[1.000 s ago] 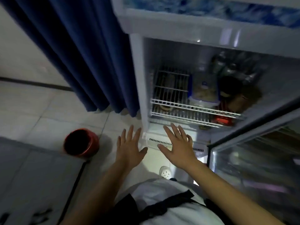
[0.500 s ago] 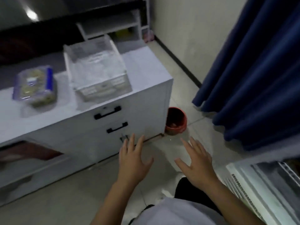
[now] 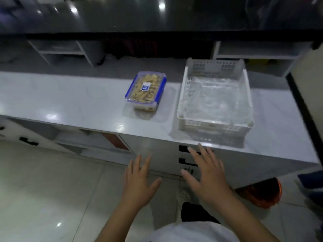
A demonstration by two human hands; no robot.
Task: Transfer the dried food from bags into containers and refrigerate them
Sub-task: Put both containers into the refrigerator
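Note:
A clear food container (image 3: pixel 145 89) with a blue-clipped lid, filled with pale dried food sticks, lies on the white counter (image 3: pixel 70 98). To its right stands a white perforated plastic basket (image 3: pixel 215 126) lined with crumpled clear plastic bags (image 3: pixel 215 98). My left hand (image 3: pixel 139 182) and my right hand (image 3: pixel 207 173) hover open and empty in front of the counter's edge, fingers spread, below the container and basket. The fridge is out of view.
Black drawer handles (image 3: pixel 185 149) show on the cabinet front behind my right hand. A red pot (image 3: pixel 264 194) sits on the tiled floor at the lower right. A dark glossy surface with white shelves (image 3: pixel 61 49) runs behind the counter.
My view has swung left from the open fridge to face the counter square on. Both hands stayed open and empty, and now sit close to the counter's front edge.

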